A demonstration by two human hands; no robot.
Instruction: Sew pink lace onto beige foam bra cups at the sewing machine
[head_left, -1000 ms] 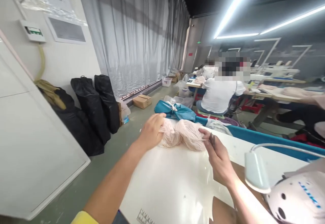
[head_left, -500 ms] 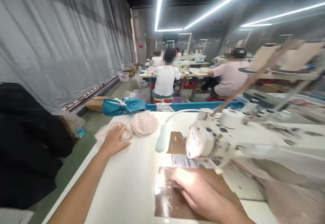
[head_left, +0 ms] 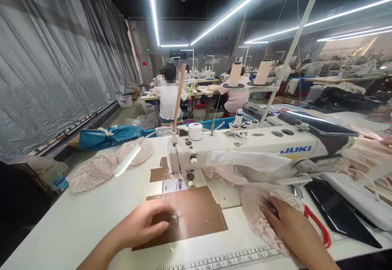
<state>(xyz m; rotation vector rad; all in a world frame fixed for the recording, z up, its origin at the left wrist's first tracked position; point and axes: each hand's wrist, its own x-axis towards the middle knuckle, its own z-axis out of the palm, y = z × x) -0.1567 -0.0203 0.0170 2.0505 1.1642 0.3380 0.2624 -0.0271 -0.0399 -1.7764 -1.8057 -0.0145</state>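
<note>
My left hand (head_left: 148, 223) hovers at or rests on the left part of the brown plate (head_left: 199, 213) in front of the needle; its fingers are apart from the thumb and hold nothing. My right hand (head_left: 289, 223) is over pale pink lace fabric (head_left: 259, 221) on the table, right of the plate. Its fingers close round a small dark pointed tool (head_left: 271, 208), mostly hidden by the hand. The white sewing machine (head_left: 245, 143) stands behind both hands. Two bunched lace pieces (head_left: 92, 173) lie at the table's left.
Red-handled scissors (head_left: 324, 231) and a black phone-like slab (head_left: 339, 211) lie right of my right hand. A printed ruler (head_left: 226, 260) runs along the front edge. A thin lamp (head_left: 127, 162) hangs over the left side. A blue bundle (head_left: 107, 136) is beyond the table; people sit farther off.
The view has swung right. My left hand has left the lace pieces and come to the brown plate. My right hand has moved from the plate rightward onto the lace fabric.
</note>
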